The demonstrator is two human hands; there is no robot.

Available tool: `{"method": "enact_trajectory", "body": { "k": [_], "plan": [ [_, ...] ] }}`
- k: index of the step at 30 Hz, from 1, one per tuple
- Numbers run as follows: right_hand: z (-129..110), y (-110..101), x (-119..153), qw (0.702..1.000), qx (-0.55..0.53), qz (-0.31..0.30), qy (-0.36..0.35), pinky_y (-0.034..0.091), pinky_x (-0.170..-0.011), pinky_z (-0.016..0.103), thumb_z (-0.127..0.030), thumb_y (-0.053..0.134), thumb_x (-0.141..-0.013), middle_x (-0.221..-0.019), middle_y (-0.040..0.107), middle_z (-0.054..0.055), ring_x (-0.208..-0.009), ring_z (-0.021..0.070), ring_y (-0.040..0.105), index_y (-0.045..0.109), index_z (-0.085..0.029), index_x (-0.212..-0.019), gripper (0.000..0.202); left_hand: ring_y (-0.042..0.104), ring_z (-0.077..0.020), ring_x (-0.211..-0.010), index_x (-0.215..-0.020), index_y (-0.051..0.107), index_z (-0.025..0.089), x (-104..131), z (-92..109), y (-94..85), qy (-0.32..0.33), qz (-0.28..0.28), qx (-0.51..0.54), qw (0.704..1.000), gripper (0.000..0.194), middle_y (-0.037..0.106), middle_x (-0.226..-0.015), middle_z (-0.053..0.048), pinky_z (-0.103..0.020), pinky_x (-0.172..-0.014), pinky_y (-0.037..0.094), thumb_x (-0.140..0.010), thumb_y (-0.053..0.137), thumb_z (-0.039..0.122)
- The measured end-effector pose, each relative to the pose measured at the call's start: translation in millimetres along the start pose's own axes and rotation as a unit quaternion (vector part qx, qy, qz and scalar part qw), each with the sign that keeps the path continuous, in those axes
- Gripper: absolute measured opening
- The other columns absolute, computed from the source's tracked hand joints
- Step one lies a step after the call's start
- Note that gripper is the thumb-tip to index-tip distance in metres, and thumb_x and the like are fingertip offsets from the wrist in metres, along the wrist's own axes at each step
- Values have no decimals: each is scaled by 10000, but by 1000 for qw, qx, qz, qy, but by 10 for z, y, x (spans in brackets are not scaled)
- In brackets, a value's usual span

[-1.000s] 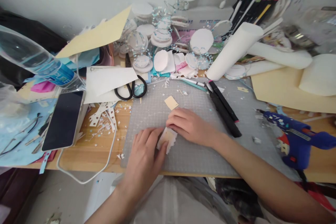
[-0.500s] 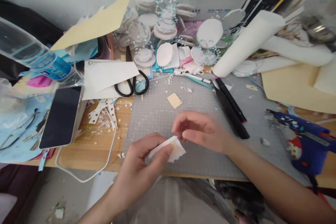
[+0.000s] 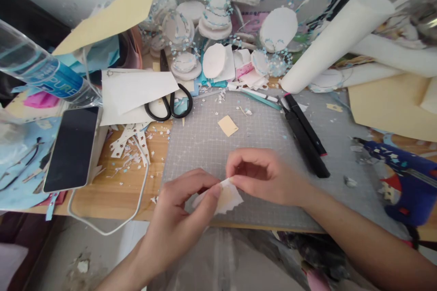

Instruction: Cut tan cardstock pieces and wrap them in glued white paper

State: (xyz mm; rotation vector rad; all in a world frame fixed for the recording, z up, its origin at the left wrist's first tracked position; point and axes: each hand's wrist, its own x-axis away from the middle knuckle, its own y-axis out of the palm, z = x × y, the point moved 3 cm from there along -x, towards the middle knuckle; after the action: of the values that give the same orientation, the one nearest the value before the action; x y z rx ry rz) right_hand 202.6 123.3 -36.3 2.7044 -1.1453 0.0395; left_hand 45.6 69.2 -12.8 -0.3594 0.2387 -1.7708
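Observation:
A small torn-edged piece of white paper (image 3: 229, 199) with a yellowish patch is held above the front of the grey cutting mat (image 3: 194, 145). My left hand (image 3: 186, 207) pinches its left side between thumb and fingers. At the paper's top edge, the thumb and forefinger of my right hand (image 3: 262, 175) are pressed together on it. Beyond the hands, a small cream paper square (image 3: 228, 126) lies flat on the mat. To the right rest a black cutter-like tool (image 3: 303, 141) and a black pen-like stick (image 3: 305, 123).
Black-handled scissors (image 3: 170, 104) lie partly under white paper sheets (image 3: 136, 91). A phone (image 3: 72, 148), its white cable (image 3: 143, 191) and a tilted water bottle (image 3: 51, 72) are left. White rolls (image 3: 336, 41) and a blue glue gun (image 3: 406, 173) occupy the right; white discs (image 3: 215, 27) crowd the back.
My right hand has come down to the paper's top edge and closed its thumb and forefinger there. My left hand keeps its hold. The view has shifted slightly.

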Motion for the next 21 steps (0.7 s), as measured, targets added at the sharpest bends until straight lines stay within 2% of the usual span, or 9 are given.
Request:
{"method": "enact_trajectory", "body": {
  "k": [6, 11, 21],
  "plan": [
    [28, 3, 4, 999, 38, 14, -3, 442, -575, 192, -140, 584, -817, -720, 554, -22, -640, 80, 506, 567, -170, -774, 56, 560, -110, -614, -722, 641, 172, -38, 6, 6, 32, 32, -38, 998, 184, 620, -660, 6, -220, -559, 422, -871, 533, 161],
    [8, 14, 8, 994, 91, 57, -2, 477, -626, 214, -139, 595, -800, -717, 575, -23, -666, 91, 538, 577, -177, -751, 65, 565, -103, -620, -718, 644, 156, -13, 9, 3, 68, 50, -70, 994, 172, 618, -668, 1, -219, -571, 431, -863, 554, 134],
    [-24, 36, 50, 987, 106, 110, -46, 485, -568, 203, -115, 642, -755, -671, 609, -25, -606, 85, 554, 609, -179, -727, 78, 608, -87, -661, -805, 674, 142, -4, 42, 19, 151, 115, -139, 972, 102, 667, -752, -16, -185, -611, 489, -823, 604, 69]
  ]
}}
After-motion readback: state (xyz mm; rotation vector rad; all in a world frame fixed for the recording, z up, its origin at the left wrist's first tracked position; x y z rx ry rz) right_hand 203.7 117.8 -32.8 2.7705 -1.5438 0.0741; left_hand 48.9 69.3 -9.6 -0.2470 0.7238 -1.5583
